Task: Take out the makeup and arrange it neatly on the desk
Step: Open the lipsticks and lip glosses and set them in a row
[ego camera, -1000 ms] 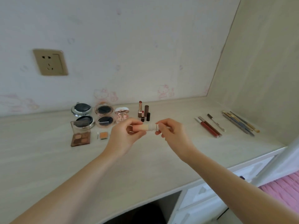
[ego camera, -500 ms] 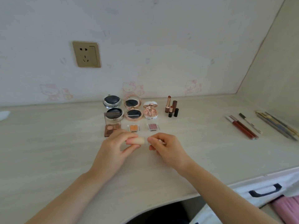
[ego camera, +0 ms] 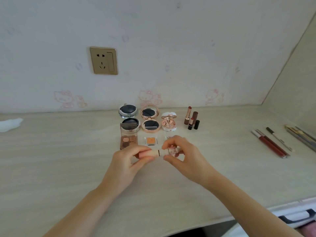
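A small cream makeup tube (ego camera: 156, 153) lies level between my two hands above the desk (ego camera: 51, 159). My left hand (ego camera: 127, 164) pinches its cream end, and my right hand (ego camera: 184, 159) grips its clear decorated cap end. Behind them stand open compacts (ego camera: 150, 119), a brown eyeshadow palette (ego camera: 128, 140), an orange single shadow (ego camera: 150, 140) and a pink-white case (ego camera: 169, 123). Several lipsticks (ego camera: 191, 120) stand upright to the right. Part of another small pan is hidden behind my right hand.
Red lip pencils (ego camera: 270, 145) and a bundle of slim brushes (ego camera: 301, 136) lie at the desk's right side. A white tissue (ego camera: 9, 124) sits at the far left. A wall socket (ego camera: 103, 60) is above. A drawer handle (ego camera: 297, 217) shows at the lower right.
The view has swung left and down, so the laid-out makeup now sits more to the right. Both hands still hold the tube, now lower and nearer the desk surface.
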`<state>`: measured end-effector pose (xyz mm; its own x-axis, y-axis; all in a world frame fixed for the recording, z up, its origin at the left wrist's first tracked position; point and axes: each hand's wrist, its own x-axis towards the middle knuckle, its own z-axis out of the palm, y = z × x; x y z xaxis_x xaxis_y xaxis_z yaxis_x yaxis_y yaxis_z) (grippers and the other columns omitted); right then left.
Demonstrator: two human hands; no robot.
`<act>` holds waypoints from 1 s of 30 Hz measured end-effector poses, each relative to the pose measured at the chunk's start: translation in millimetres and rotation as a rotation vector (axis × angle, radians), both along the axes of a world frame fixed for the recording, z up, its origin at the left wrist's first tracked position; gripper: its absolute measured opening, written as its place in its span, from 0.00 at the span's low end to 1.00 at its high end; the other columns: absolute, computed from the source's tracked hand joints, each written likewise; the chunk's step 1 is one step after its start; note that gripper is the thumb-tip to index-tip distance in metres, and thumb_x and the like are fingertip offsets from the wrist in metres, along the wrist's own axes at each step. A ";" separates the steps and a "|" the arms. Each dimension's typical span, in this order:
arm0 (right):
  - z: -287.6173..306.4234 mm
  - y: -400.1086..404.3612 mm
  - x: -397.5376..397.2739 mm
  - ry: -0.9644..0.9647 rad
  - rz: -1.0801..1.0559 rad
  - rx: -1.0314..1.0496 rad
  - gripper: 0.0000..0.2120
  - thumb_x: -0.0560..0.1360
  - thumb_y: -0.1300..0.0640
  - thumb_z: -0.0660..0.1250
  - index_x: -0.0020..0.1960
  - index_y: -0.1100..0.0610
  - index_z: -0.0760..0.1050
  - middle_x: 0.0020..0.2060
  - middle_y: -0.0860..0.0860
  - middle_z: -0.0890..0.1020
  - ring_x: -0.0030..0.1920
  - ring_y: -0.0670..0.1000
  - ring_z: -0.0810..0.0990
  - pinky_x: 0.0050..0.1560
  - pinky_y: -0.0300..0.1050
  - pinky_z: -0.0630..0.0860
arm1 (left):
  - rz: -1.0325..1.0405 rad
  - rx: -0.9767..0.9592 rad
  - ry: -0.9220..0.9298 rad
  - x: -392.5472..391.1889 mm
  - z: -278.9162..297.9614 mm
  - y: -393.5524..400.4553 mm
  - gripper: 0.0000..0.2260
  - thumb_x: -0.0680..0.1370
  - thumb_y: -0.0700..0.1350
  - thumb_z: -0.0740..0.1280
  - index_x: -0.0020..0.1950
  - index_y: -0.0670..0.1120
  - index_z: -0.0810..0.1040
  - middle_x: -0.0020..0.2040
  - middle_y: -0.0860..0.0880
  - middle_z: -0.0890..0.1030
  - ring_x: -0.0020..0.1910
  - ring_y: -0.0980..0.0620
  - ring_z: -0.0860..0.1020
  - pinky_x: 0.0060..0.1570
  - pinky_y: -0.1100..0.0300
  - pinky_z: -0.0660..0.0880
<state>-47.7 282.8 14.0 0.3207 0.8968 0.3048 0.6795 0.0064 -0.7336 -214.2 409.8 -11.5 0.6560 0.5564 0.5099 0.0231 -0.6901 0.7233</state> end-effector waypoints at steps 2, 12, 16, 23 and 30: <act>4.5 1.4 -1.4 -0.056 0.044 -0.040 0.16 0.70 0.51 0.73 0.52 0.37 0.72 0.49 0.37 0.75 0.51 0.44 0.74 0.52 0.39 0.74 | 0.012 0.012 -0.002 0.2 -1.0 -0.2 0.12 0.70 0.55 0.71 0.49 0.52 0.83 0.43 0.58 0.82 0.45 0.58 0.79 0.46 0.71 0.71; -15.5 2.5 -12.4 0.410 -0.328 0.044 0.11 0.75 0.42 0.65 0.45 0.49 0.78 0.33 0.46 0.84 0.36 0.44 0.79 0.44 0.47 0.76 | 0.066 0.000 -0.054 0.0 -2.0 0.7 0.10 0.71 0.52 0.71 0.52 0.54 0.81 0.48 0.63 0.81 0.49 0.63 0.79 0.48 0.73 0.70; -15.9 2.1 -16.1 0.569 -0.248 0.148 0.06 0.75 0.52 0.69 0.44 0.54 0.79 0.34 0.49 0.85 0.35 0.41 0.80 0.36 0.31 0.73 | 0.040 0.018 -0.024 2.6 -4.6 -3.6 0.11 0.70 0.50 0.74 0.51 0.52 0.81 0.46 0.60 0.82 0.48 0.62 0.79 0.48 0.73 0.70; -20.6 -5.9 -13.5 0.530 -0.141 0.190 0.10 0.70 0.62 0.74 0.44 0.49 0.79 0.38 0.49 0.81 0.38 0.44 0.78 0.38 0.35 0.76 | -0.028 -0.004 0.023 0.7 -3.5 -6.8 0.10 0.73 0.55 0.69 0.49 0.52 0.80 0.45 0.60 0.81 0.47 0.58 0.79 0.45 0.72 0.69; -18.4 -6.7 -15.9 0.579 -0.128 0.139 0.11 0.72 0.53 0.73 0.53 0.47 0.77 0.44 0.46 0.85 0.44 0.44 0.83 0.41 0.35 0.78 | -0.040 -0.004 0.033 1.7 -3.0 -5.1 0.09 0.74 0.53 0.70 0.52 0.52 0.80 0.47 0.57 0.81 0.50 0.54 0.79 0.50 0.67 0.71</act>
